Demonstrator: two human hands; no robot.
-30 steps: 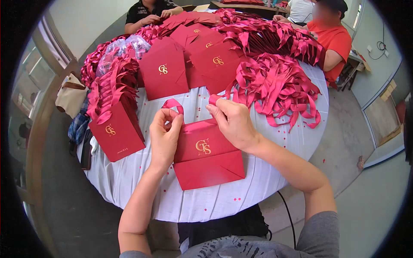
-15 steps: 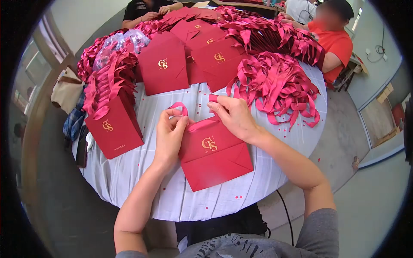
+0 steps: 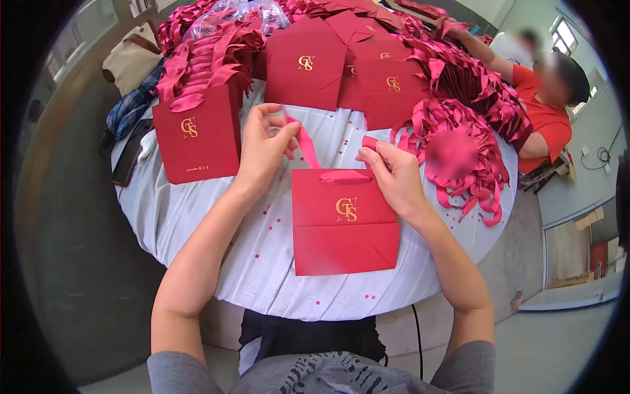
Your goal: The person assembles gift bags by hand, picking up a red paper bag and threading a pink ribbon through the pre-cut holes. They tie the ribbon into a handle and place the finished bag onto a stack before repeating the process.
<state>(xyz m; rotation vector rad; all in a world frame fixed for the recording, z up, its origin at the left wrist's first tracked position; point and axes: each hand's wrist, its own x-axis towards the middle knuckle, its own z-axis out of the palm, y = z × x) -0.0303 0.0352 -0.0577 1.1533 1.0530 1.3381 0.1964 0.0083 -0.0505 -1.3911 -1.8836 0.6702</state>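
Observation:
A flat, folded red paper gift bag (image 3: 328,246) with a gold monogram lies on the white tablecloth in front of me. A pink ribbon handle loops across its front near the top edge. My left hand (image 3: 266,141) pinches one end of a pink ribbon (image 3: 306,146), which runs down behind the bag's upper left edge. At the upper right corner, my right hand (image 3: 397,176) is closed around another piece of ribbon (image 3: 369,142), its loop standing above thumb and fingers. My right fingers cover part of that corner.
Left stands a row of bags (image 3: 197,148) with ribbon handles. More flat bags (image 3: 305,72) are piled behind. A heap of loose ribbons (image 3: 469,154) lies right. A person in an orange shirt (image 3: 550,125) sits beyond; red dots are scattered on the tablecloth (image 3: 262,276).
My left hand has moved up and away from the bag, drawing its ribbon out longer. The bag appears straighter, and the whole view has shifted. My right hand still grips its ribbon.

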